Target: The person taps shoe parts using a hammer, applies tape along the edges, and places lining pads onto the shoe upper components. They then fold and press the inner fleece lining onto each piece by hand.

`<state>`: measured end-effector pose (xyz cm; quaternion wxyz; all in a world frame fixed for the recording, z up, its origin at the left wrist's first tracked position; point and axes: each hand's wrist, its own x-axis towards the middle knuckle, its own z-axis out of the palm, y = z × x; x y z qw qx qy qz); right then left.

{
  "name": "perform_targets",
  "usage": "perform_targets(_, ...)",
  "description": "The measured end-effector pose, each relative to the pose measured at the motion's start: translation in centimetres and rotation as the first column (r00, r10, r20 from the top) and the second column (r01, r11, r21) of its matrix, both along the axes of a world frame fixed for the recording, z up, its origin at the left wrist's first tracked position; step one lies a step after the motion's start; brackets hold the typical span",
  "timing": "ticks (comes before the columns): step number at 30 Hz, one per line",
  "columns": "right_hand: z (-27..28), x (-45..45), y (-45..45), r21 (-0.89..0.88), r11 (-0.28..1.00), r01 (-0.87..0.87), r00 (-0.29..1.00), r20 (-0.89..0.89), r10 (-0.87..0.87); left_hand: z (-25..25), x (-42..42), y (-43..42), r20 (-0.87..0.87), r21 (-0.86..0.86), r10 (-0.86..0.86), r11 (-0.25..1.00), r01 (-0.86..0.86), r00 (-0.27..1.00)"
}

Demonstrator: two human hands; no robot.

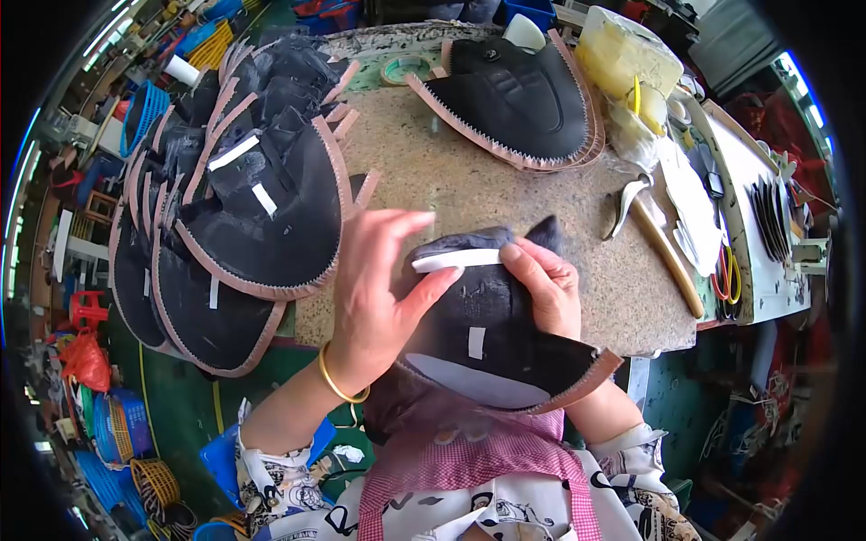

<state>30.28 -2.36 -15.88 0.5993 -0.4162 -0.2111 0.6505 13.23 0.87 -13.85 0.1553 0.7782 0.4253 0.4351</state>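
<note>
A black leather shoe upper [456, 311] with a brownish-pink notched edge is held over the table's near edge, its inner side showing. A white strip [465, 259] lies across its top, and a short white patch [476, 343] sits lower down. My right hand [548, 284] grips the upper by its right side, thumb on the strip's right end. My left hand [379, 279] has its fingers spread; its thumb tip touches the strip's left part, while the index finger is raised above the upper.
Several similar uppers are piled on the left [262, 216]. More uppers [523, 99] lie stacked at the back, beside a tape roll [406, 70]. A hammer [663, 243] rests at the right, near scissors [726, 279] and a yellowish container [627, 50]. The worktop [397, 135] is speckled.
</note>
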Motion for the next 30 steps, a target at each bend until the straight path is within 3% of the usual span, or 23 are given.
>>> perform_targets(1,-0.3,-0.2,0.1,0.036,0.996,0.086,0.994,0.061,-0.088,-0.3,-0.3,-0.4,-0.011,-0.012,0.058,0.998,-0.058,0.998)
perform_targets(3,-1.8,0.3,0.0,0.093,0.989,0.116,0.992,0.038,-0.120,-0.5,-1.3,-1.0,0.003,-0.248,-0.012,0.969,0.012,1.000)
perform_targets(4,-1.9,0.5,0.2,0.131,0.990,0.052,0.998,0.029,-0.057,-1.8,-1.6,-0.9,0.135,-0.320,-0.036,0.944,0.078,0.990)
perform_targets(8,-3.1,1.4,0.7,0.197,0.977,-0.083,0.994,0.090,0.066,-1.8,-2.0,-1.1,0.230,-0.456,-0.066,0.874,0.168,0.971)
perform_targets(10,-2.8,1.4,0.6,0.233,0.966,-0.110,0.988,0.132,0.080,-2.2,-1.9,-1.4,0.454,-0.599,0.026,0.749,0.283,0.891)
perform_targets(14,-1.6,1.2,0.8,0.168,0.978,-0.127,0.991,0.070,0.117,-2.4,-1.6,-1.1,0.488,-0.550,-0.041,0.762,0.343,0.872)
perform_targets(17,-1.5,2.1,1.4,0.116,0.979,-0.166,0.985,0.068,0.159,-2.4,-1.6,-1.2,0.391,-0.571,-0.056,0.768,0.289,0.919)
perform_targets(20,1.2,2.9,2.5,-0.001,0.902,-0.431,0.885,-0.198,0.422,-2.0,-1.6,-1.1,0.267,-0.433,-0.154,0.863,0.262,0.951)
perform_targets(22,2.1,2.7,3.9,-0.255,0.923,-0.287,0.901,0.257,0.351,-1.8,-1.1,-1.0,0.173,-0.409,-0.183,0.881,0.240,0.968)
perform_targets(23,1.8,3.1,4.6,-0.072,0.885,-0.461,0.823,0.337,0.456,-2.6,-0.7,-1.0,0.220,-0.423,-0.158,0.874,0.240,0.963)
perform_targets(25,3.1,3.3,4.2,-0.139,0.850,-0.508,0.446,0.802,0.398,-2.3,0.1,-0.8,0.264,-0.562,0.013,0.814,0.143,0.964)
perform_targets(26,3.1,2.3,3.1,0.247,0.736,-0.631,0.467,0.878,0.106,-5.8,-1.1,0.1,-0.047,-0.372,-0.003,0.928,-0.015,0.999)
perform_targets(27,1.3,2.5,2.5,0.413,0.621,-0.666,0.423,0.895,-0.141,-9.4,-1.0,0.7,0.190,-0.451,0.002,0.888,0.085,0.982)
perform_targets(28,3.3,2.8,1.8,0.038,0.593,-0.804,0.039,0.999,-0.011,-7.9,0.2,1.0,0.416,-0.499,0.024,0.842,0.205,0.909)
perform_targets(29,3.0,2.8,1.1,0.095,0.570,-0.816,0.004,0.987,-0.159,-5.7,0.0,-0.2,0.614,-0.731,0.169,0.491,0.474,0.771)
perform_targets(30,2.6,2.8,0.3,0.143,0.540,-0.830,-0.031,0.954,-0.299,-6.4,0.2,0.0,0.644,-0.647,0.089,0.593,0.479,0.760)
